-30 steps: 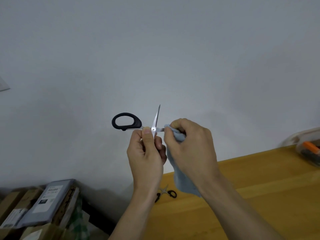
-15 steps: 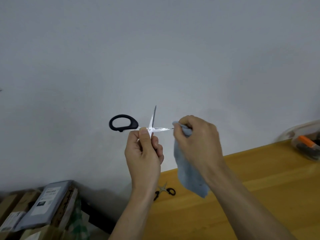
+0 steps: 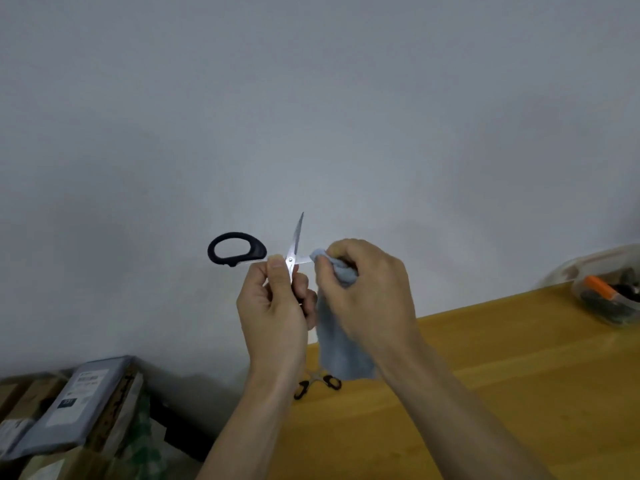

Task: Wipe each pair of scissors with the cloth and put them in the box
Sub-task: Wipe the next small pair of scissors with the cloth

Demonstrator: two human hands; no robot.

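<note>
Against a bare grey wall, above the worktop's [image 3: 485, 375] left edge, your left hand [image 3: 273, 306] pinches the splayed, stiff scissors [image 3: 292, 251] at the pivot while your right hand [image 3: 363, 285] pinches the soft cloth [image 3: 336, 341] round one sharp, slippery blade.

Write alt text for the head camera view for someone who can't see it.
A left hand holds open black-handled scissors up before a grey wall while the right hand pinches a blue-grey cloth around one blade. Below, a second pair of scissors lies on a wooden table, with a clear box at right.
</note>
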